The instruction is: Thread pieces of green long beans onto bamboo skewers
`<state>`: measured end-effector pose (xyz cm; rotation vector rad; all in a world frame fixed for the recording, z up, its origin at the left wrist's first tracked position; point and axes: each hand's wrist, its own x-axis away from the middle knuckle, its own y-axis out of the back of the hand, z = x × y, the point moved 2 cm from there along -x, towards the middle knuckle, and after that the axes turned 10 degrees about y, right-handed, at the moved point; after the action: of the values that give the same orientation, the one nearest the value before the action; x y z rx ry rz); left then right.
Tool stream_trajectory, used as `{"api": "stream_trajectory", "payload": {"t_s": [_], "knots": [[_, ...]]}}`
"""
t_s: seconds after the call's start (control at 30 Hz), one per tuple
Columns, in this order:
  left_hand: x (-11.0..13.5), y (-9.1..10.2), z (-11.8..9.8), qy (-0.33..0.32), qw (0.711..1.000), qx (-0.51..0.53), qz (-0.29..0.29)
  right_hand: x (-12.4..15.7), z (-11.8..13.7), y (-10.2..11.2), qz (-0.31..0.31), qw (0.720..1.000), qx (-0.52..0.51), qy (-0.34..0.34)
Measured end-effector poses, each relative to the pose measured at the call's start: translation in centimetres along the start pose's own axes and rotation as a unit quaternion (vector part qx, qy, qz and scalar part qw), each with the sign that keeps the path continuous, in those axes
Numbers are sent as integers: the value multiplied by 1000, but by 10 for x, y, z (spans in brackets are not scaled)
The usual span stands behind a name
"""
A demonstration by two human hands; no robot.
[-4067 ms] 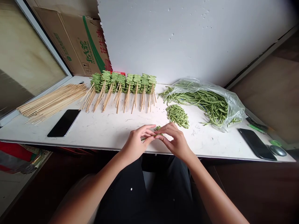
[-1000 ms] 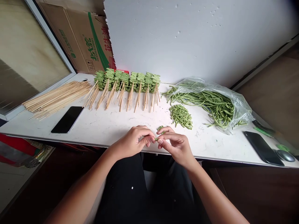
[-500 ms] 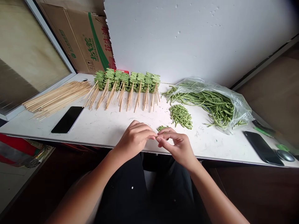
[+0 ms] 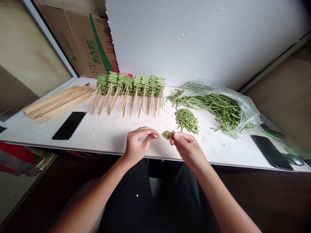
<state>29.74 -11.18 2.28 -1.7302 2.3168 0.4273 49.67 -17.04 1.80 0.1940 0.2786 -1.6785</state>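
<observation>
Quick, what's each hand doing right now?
Left hand: pinched shut on a short green bean piece.
Right hand: closed beside a small pile of bean pieces; unclear if holding any.

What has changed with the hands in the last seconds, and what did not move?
The hands drew apart. The left hand moved left, pinching a bit of green bean at its fingertips. The right hand moved right and forward, its fingertips now beside the small bean pile. The larger bean pile, plastic bag and loose skewers stayed as they were.
</observation>
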Motion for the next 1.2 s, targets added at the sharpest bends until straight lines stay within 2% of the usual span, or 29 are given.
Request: {"api": "stream_trajectory", "payload": {"t_s": [0.07,0.13,0.2,0.3,0.4,0.57,0.67,0.73,0.8,0.87,0.93,1.03,1.13,1.2], "knots": [[-2,2,7,55,998,15,-9,-9,-4,21,-33,992,118,36],[-4,2,15,99,995,12,-14,-16,-11,43,-81,949,296,68],[-4,1,23,126,992,2,-21,-21,-22,60,-85,904,411,85],[-4,0,31,148,989,-8,-25,-23,-38,71,-63,871,478,97],[-5,0,35,172,985,-4,-17,-23,-47,69,-34,854,509,103],[-7,0,33,198,980,20,5,-23,-45,66,-45,893,446,46],[-6,-1,31,199,980,23,16,-25,-41,68,-56,902,427,23],[-5,-1,29,181,983,-1,19,-25,-37,68,-65,903,425,23],[-3,-1,26,133,990,-46,18,-24,-29,63,-67,909,411,37],[-1,-3,22,59,993,-97,20,-21,-20,51,-35,923,378,57],[2,-5,17,-15,990,-135,29,-16,-10,34,33,938,339,70],[5,-9,9,-78,983,-161,41,-7,-2,11,113,945,300,59],[6,-10,3,-79,985,-146,45,-3,-2,0,126,961,243,40],[5,-9,2,-26,993,-105,43,-3,-6,-3,120,978,172,11]]}}
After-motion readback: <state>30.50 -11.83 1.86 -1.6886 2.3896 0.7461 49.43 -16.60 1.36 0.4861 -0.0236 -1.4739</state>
